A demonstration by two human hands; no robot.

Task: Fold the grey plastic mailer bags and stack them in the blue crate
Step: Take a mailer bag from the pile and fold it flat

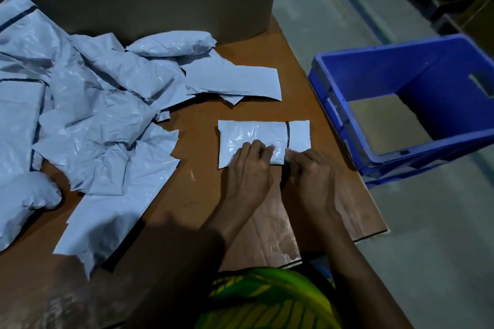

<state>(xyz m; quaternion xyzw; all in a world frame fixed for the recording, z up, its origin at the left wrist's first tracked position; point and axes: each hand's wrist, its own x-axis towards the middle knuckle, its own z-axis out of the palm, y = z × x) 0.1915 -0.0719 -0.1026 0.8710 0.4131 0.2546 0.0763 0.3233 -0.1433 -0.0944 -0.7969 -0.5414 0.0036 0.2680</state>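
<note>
The bag (263, 136) is laid flat on the tabletop (197, 120), already folded small, so its creases can be pressed down. It is held at its near edge by both hands, kept close together. The left hand (250, 168) is bent over it and seems to pinch it. Whether the right hand (310, 173) pinches or only touches cannot be told. The blue crate (336, 104) is set just beside the tabletop, likely for a short reach, and no bags are seen inside. Unfolded bags (93, 104) are heaped on the left.
</note>
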